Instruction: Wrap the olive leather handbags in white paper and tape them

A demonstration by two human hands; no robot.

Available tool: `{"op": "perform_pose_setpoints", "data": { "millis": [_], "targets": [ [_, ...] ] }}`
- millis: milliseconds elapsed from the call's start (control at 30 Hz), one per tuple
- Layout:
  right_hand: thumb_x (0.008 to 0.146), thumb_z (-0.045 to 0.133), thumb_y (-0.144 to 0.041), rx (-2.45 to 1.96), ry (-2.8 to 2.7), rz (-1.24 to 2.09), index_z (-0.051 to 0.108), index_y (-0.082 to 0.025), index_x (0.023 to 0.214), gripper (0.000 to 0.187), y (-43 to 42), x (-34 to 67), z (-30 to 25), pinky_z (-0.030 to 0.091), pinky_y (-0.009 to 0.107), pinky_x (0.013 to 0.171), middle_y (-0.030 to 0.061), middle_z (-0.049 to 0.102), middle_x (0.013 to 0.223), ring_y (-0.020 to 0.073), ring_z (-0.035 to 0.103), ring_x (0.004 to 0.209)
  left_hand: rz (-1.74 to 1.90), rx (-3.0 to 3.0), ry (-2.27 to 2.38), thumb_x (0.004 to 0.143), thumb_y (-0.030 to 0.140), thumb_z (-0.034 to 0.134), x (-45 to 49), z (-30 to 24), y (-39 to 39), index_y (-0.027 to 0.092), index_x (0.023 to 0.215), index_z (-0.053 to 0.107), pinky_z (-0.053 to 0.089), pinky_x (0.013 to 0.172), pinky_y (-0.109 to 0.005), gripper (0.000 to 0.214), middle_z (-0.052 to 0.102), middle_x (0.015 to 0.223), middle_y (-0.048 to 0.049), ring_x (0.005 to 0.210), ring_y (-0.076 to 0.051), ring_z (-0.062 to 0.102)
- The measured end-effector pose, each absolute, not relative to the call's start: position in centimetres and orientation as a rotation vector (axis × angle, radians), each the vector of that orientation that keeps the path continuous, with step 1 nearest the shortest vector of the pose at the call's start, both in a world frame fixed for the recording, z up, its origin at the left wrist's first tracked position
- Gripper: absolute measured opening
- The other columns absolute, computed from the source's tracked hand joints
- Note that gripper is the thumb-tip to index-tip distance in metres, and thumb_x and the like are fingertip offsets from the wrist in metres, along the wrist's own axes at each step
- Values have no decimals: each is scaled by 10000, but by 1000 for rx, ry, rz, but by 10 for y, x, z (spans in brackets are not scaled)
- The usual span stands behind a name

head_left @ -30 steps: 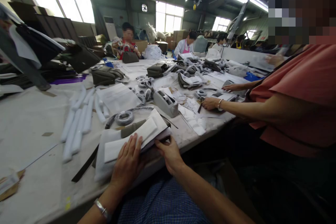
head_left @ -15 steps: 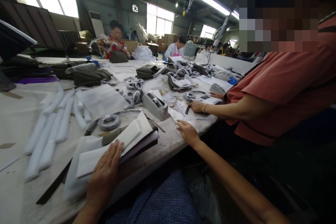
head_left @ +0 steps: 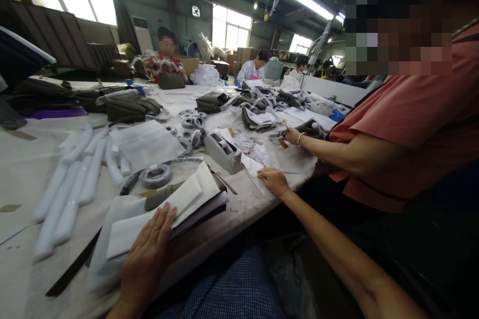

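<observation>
My left hand (head_left: 147,251) lies flat, fingers stretched, on a stack of white foam sheets (head_left: 164,209) folded round a dark flat piece at the near edge of the table (head_left: 22,174). My right hand (head_left: 272,180) is reached out to the right, fingers loosely curved, resting on white paper slips (head_left: 258,159) just right of a grey tape dispenser (head_left: 222,149). I cannot make out anything held in it. A coiled grey strap (head_left: 155,175) lies behind the foam stack.
A person in an orange top (head_left: 404,124) stands close on the right, a hand (head_left: 294,135) on the table. White foam tubes (head_left: 71,179) lie at left. Olive bags (head_left: 129,105), strap rolls (head_left: 192,122) and other workers sit farther back.
My right hand left the foam stack and moved right to the paper slips by the tape dispenser. The neighbour's hand moved farther back. My left hand stayed on the stack.
</observation>
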State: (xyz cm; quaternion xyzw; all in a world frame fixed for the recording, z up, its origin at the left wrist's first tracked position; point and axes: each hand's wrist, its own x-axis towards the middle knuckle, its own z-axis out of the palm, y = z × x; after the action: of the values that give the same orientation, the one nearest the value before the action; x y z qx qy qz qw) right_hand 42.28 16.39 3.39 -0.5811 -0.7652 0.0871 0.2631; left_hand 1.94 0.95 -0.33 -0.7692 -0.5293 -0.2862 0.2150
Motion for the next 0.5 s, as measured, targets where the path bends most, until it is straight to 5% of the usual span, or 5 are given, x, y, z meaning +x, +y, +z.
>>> {"op": "perform_pose_setpoints", "data": {
  "millis": [233,433,500],
  "targets": [
    [900,582,-283,-1444,-1985,367,773,-250,885,194,113,390,54,473,385,960,45,765,1020,244,682,1009,-830,-2123,-1473,973,147,354,22,0,10,190,1556,231,416,1102,-408,597,446,1520,-107,1327,-266,507],
    [885,624,-405,-1221,-2090,1143,788,-251,838,230,46,364,58,536,351,813,24,770,858,233,704,807,-842,-2126,-1489,967,139,351,21,1,8,188,1556,230,405,1111,-408,603,442,1522,-109,1328,-266,506],
    [905,589,-456,-1278,-2055,1102,787,-255,835,291,50,360,52,532,367,839,24,761,819,232,696,793,-840,-2134,-1493,960,135,360,21,0,8,185,1555,235,405,1111,-413,610,438,1524,-111,1331,-267,503]
  ]
}}
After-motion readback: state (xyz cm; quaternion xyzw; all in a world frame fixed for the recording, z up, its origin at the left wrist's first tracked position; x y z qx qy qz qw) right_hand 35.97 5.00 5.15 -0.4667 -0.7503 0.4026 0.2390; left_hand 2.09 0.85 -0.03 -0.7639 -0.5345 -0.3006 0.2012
